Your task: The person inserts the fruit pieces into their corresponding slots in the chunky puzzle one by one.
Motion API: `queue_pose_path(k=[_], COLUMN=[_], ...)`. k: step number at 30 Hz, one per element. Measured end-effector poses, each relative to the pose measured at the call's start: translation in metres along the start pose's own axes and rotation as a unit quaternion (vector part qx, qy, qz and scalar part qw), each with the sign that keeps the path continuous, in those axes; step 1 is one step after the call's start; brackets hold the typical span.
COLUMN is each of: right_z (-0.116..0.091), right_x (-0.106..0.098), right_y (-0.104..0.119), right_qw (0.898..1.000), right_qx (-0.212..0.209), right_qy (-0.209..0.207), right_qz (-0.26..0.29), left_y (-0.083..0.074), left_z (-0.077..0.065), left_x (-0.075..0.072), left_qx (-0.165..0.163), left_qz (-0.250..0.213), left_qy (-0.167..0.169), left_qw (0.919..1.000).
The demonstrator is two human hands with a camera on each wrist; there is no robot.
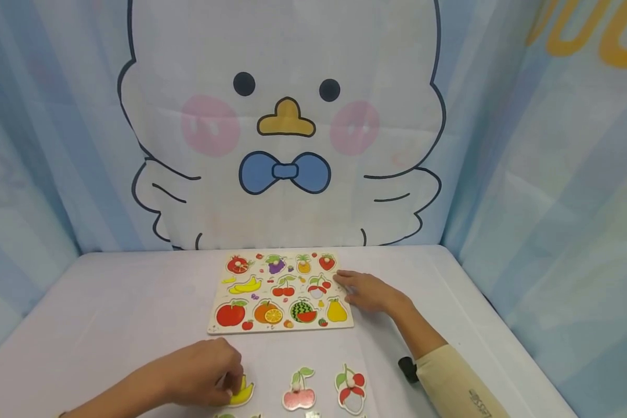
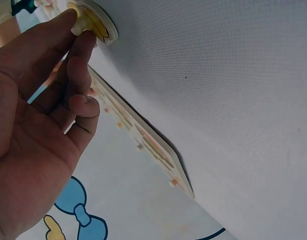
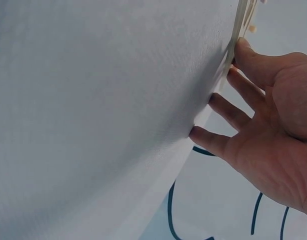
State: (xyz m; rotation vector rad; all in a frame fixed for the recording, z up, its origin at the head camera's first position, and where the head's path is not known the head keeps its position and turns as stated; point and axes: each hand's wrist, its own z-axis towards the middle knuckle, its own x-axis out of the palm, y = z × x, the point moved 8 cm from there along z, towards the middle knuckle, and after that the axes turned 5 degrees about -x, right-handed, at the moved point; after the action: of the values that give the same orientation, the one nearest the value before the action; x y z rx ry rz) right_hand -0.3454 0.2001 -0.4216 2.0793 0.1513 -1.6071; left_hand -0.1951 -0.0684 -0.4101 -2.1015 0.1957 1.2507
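Observation:
My left hand (image 1: pixel 204 371) pinches the small knob of a yellow banana puzzle piece (image 1: pixel 244 393) at the front of the table. In the left wrist view, thumb and index finger meet at the knob of that banana piece (image 2: pixel 104 31), and the other fingers curl loosely. My right hand (image 1: pixel 368 291) touches the right edge of a wooden fruit puzzle board (image 1: pixel 214 326). The right wrist view shows this hand (image 3: pixel 278 110) with thumb and index fingertip at the board's edge and the other fingers spread, their tips on the cloth.
A cherry piece (image 1: pixel 299 396) and a red-and-white fruit piece (image 1: pixel 352 392) lie on the white tablecloth (image 1: pixel 136 302). More pieces are cut off by the bottom edge. A small black object (image 1: pixel 409 370) shows beside the right sleeve. A printed curtain (image 1: pixel 287 220) hangs behind the table.

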Motion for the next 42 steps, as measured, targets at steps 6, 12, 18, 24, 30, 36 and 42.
queue_pose_path(k=[6,12,18,24,30,36,42], right_z=[0.0,0.0,0.0,0.0,-0.001,0.0,0.001], right_x=[0.0,0.001,0.003,0.003,0.001,0.001,0.002], right_y=[0.0,0.0,-0.001,-0.001,-0.001,-0.002,-0.001], right_qw=[1.0,1.0,1.0,1.0,1.0,1.0,1.0], right_qx=[0.0,0.005,0.009,0.011,0.009,0.008,0.009], right_qy=[0.0,0.001,0.003,0.005,0.001,0.001,0.002], right_qz=[0.006,0.008,0.019,0.016,0.012,0.013,0.015], left_y=[0.001,0.003,0.002,0.002,0.003,0.004,0.009], left_z=[0.001,0.001,0.001,0.002,0.004,0.01,0.015], left_x=[0.001,0.003,0.004,-0.003,-0.012,-0.019,-0.027], left_qx=[-0.004,-0.008,-0.009,-0.006,-0.009,0.005,0.007], left_qz=[-0.006,-0.006,0.001,0.01,0.007,0.013,0.007], left_qy=[-0.001,-0.003,-0.003,-0.014,-0.026,-0.037,-0.054], left_qw=[1.0,0.9999,1.0,0.9998,0.9996,0.9992,0.9985])
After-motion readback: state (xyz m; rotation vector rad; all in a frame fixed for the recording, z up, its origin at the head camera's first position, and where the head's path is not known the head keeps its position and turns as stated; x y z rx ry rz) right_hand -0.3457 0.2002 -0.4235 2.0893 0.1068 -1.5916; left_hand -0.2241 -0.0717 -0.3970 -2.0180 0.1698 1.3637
